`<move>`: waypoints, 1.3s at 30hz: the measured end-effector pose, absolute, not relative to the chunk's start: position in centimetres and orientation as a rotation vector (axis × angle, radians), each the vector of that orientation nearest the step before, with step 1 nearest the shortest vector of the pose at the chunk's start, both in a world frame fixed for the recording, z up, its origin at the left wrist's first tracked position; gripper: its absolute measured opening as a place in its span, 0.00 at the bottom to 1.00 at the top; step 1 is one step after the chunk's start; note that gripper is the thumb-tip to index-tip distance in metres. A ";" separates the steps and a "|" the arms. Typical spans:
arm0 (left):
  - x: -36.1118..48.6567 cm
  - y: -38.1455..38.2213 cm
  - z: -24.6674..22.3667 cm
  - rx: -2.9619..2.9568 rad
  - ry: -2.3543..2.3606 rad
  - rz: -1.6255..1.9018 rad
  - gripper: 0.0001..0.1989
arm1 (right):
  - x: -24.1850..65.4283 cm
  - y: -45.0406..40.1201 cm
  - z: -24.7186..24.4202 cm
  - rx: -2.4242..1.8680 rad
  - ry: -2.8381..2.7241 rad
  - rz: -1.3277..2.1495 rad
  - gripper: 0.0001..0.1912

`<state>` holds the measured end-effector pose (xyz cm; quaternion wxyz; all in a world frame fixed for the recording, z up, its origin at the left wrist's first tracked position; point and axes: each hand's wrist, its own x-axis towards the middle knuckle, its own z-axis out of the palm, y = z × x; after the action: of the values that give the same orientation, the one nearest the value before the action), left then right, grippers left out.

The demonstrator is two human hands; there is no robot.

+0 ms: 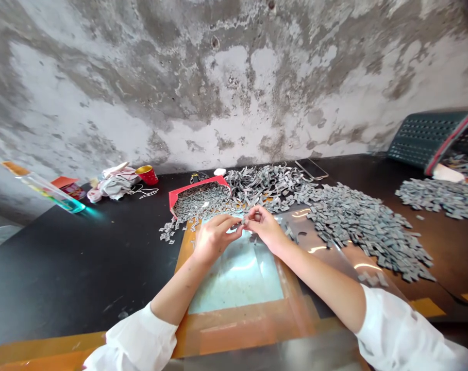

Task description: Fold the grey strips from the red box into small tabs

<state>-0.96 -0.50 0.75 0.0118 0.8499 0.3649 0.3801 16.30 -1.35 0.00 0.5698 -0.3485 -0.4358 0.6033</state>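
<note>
My left hand (217,236) and my right hand (265,226) meet over the top of a pale, clear-covered panel (241,281). Between their pinched fingertips is a small grey piece (241,222), mostly hidden by the fingers. Just beyond my left hand, many small grey pieces fill an open red-edged box (203,198) and spill from its front. A heap of curved grey strips (270,183) lies behind my right hand. To the right spreads a large pile of small grey pieces (365,221). A few loose bits rest beside my right wrist.
At the back right, a dark perforated basket (423,136) lies tipped on its side near another grey pile (443,198). A phone (312,168) lies by the wall. At left are a red cup (146,175), crumpled cloth (118,183) and a bottle of blue-green liquid (52,193).
</note>
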 end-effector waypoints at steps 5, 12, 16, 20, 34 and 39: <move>-0.6 -1.0 1.2 2.605 1.194 1.195 0.06 | 16.3 -1.5 0.0 -0.834 -1.050 1.374 0.14; -0.2 -1.1 1.7 2.461 1.213 1.178 0.07 | 16.5 -1.4 -0.2 -0.832 -1.102 1.307 0.09; -0.1 0.1 0.6 2.084 1.083 1.160 0.10 | 17.2 -1.1 -0.3 -0.937 -1.322 1.136 0.05; -0.1 1.0 -0.7 1.651 1.084 1.022 0.13 | 17.8 -1.0 -0.2 -0.991 -1.565 0.912 0.08; -0.3 0.8 -0.2 1.296 0.885 0.908 0.21 | 18.2 -1.2 0.4 -0.922 -1.627 1.051 0.11; -0.2 0.8 -0.1 1.346 0.986 1.008 0.24 | 18.2 -0.9 -0.3 -1.013 -1.427 1.210 0.13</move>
<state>-0.17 0.84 -0.12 0.5615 0.5714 0.4184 0.4280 18.17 -0.90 -0.29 0.4854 -0.4164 -0.5864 0.4970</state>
